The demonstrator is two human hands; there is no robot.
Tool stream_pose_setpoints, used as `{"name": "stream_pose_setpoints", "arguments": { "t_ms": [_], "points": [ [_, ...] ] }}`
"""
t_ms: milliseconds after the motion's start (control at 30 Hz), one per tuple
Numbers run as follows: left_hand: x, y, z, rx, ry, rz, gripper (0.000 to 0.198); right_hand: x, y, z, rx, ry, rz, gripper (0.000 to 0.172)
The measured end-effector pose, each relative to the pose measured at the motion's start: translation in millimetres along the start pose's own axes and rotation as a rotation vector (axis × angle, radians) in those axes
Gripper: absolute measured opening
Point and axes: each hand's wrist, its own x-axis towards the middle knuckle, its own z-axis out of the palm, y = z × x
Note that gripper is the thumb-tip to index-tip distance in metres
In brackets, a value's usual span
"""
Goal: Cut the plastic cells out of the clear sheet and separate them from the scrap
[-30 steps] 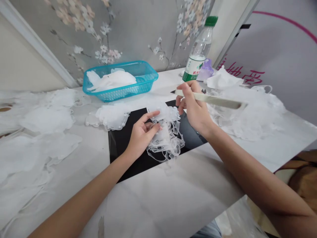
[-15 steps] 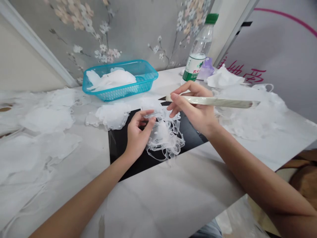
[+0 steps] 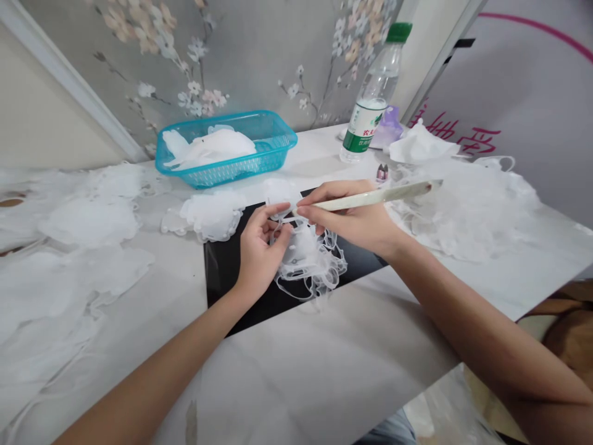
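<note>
My right hand [image 3: 356, 216] grips a pale pen-like tool [image 3: 380, 195], its tip down at the white lacy pieces in front of my left fingers. My left hand [image 3: 262, 247] has its thumb and fingers closed on the edge of the white lacy material [image 3: 308, 253]. That material lies on a black sheet [image 3: 225, 266] with thin loops and strips hanging toward me. Just where the tool's tip meets the material is hidden by my fingers.
Behind stands a blue basket [image 3: 273, 157] with white pieces inside, and a green-capped bottle [image 3: 364, 127]. White piles lie at the left [image 3: 88, 216] and right [image 3: 467, 210]. A small white pile [image 3: 210, 216] sits beside the black sheet. A purple packet [image 3: 388, 127] is behind the bottle.
My right hand has come down and left, bringing the tool's tip from above the material to my left fingers. My left hand has barely moved.
</note>
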Motion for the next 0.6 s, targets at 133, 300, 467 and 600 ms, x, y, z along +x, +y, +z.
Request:
{"name": "stream_pose_setpoints", "arguments": {
  "t_ms": [133,300,467,600],
  "points": [
    [-0.8,5.2,-0.8,0.117,0.032,0.065,0.023,-1.8,2.8,1.1,-0.104,-0.023,-0.087,0.008],
    [-0.4,3.8,-2.0,0.203,0.102,0.124,0.015,-0.9,1.2,-1.4,-0.115,0.071,-0.105,0.009],
    [-0.5,-1.1,-1.7,0.098,0.082,0.09,0.018,-1.5,0.3,-0.7,-0.092,0.072,-0.089,0.008],
    [-1.6,0.9,0.1,0.145,0.053,0.143,0.021,-3.8,1.0,4.2,-0.167,-0.009,-0.115,0.008]
  ]
}}
